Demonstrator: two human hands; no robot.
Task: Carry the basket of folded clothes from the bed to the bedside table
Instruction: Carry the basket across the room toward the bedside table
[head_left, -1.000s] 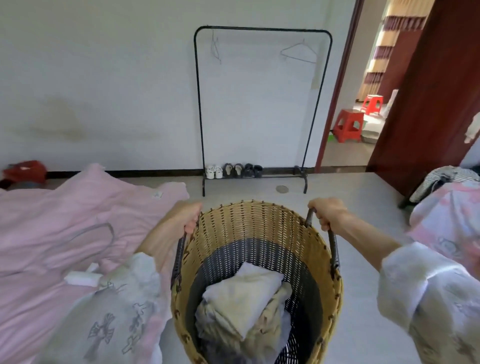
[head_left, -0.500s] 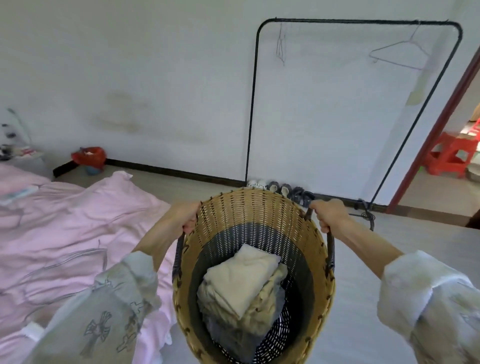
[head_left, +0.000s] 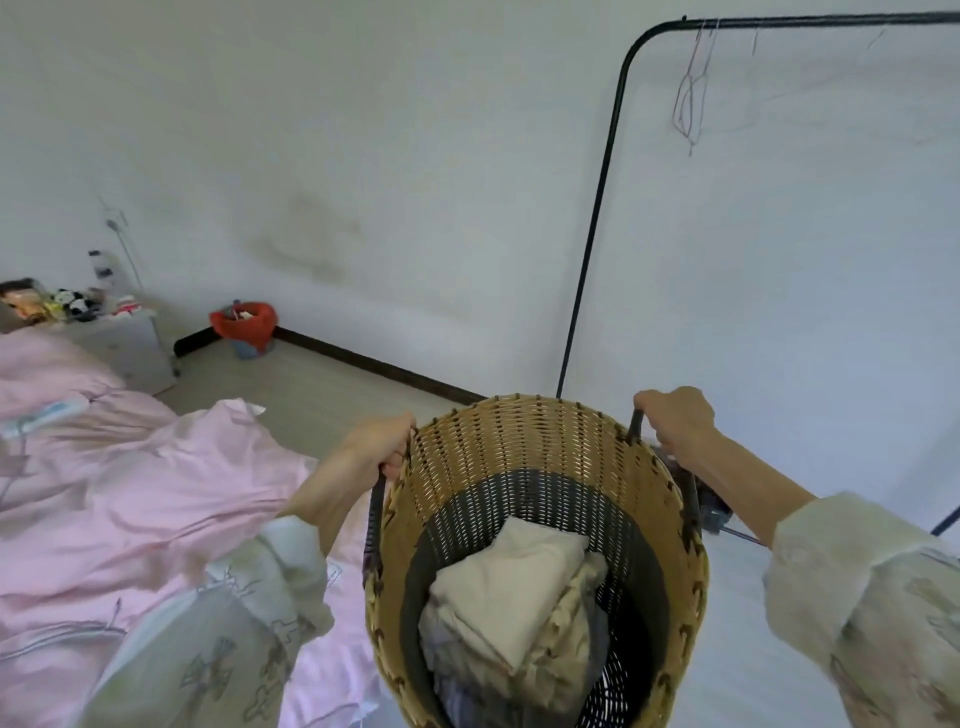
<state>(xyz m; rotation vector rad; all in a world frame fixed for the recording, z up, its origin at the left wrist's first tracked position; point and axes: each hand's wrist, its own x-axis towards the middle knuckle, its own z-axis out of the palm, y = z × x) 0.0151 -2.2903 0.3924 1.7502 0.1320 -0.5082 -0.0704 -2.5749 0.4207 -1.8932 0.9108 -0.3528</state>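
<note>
A round woven basket (head_left: 524, 441), tan with a black lower band, hangs in front of me at bottom centre, off the bed. Folded cream and grey clothes (head_left: 511, 587) lie stacked inside it. My left hand (head_left: 376, 447) grips the black handle on its left side, and my right hand (head_left: 675, 418) grips the handle on its right. The bed with a rumpled pink cover (head_left: 130, 493) spreads along the left. Beyond it, at far left against the wall, stands the white bedside table (head_left: 122, 348), its top crowded with small toys and bottles.
A red-lined waste bin (head_left: 244, 327) sits on the floor in the corner beside the bedside table. A black clothes rack (head_left: 597, 208) with wire hangers stands against the wall at right. Pale floor runs between the bed and the wall.
My view has swung left: the doorway and red stools have left the frame, and the bedside table and bin have come into sight. Both hands keep hold of the basket.
</note>
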